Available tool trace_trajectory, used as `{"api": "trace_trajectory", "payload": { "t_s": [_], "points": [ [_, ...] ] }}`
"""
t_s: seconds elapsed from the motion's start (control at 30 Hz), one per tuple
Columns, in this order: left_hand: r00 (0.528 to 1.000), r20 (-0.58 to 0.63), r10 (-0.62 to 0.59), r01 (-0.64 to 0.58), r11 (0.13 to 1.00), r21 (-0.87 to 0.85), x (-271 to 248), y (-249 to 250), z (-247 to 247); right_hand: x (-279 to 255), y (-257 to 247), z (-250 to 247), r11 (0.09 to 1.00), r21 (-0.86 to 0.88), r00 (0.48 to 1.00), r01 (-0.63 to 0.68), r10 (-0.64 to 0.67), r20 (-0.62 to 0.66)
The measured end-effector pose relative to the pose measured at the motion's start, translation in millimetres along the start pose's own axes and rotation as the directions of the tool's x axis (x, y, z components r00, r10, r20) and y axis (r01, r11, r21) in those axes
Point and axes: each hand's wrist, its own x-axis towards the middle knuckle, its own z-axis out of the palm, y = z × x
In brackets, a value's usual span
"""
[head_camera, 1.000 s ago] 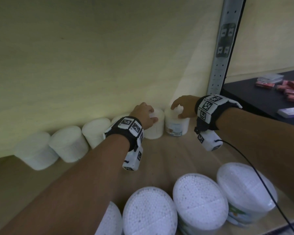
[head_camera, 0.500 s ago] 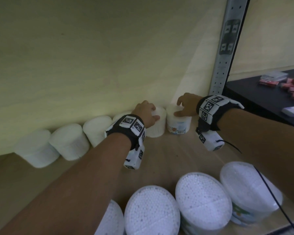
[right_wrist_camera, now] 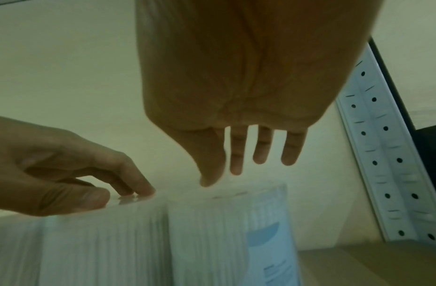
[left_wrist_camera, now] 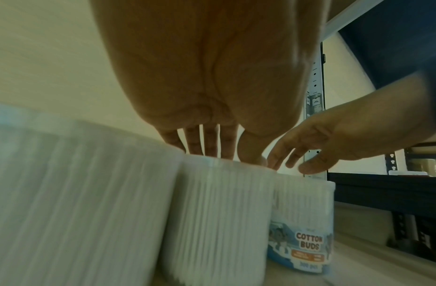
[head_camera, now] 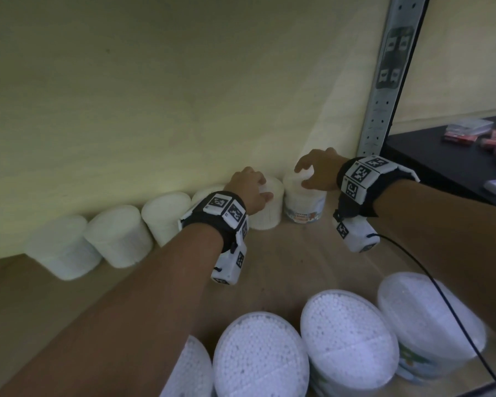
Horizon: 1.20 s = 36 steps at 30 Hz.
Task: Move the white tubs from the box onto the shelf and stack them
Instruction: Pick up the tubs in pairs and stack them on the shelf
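While the left hand [head_camera: 248, 188] is resting relaxed fingertips on an unlabelled tub [head_camera: 267, 206] along the shelf's [head_camera: 284, 262] back edge, the right hand [head_camera: 320, 170] is hovering, fingers spread, above the neighbouring tub [left_wrist_camera: 305, 228] reading "COTTON BUDS".

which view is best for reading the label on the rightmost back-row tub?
Left wrist. The labelled tub faces that camera, and "COTTON BUDS" is readable on the front. In the head view the tub is far off, its label small and hard to read. In the right wrist view the tub is blurred, showing only a blue patch.
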Motion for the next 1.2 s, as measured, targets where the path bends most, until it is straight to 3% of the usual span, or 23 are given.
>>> {"api": "trace_trajectory", "payload": {
  "t_s": [0.23, 0.67, 1.2],
  "points": [
    [1.000, 0.016, -0.005, 0.005, 1.000, 0.014, 1, 1, -1, 5, -7, 6, 0.996, -0.016, 0.995, -0.087, 0.088, 0.041],
    [1.000, 0.011, -0.003, 0.003, 1.000, 0.005, 0, 2, 0, 1, -2, -5, 0.998, -0.040, 0.994, 0.042, -0.038, 0.102],
    [0.999, 0.039, -0.005, 0.004, 0.999, 0.041, 3, 3, -2, 7, 2, -2, 0.997, 0.063, 0.996, 0.050, -0.054, 0.077]
  ]
}}
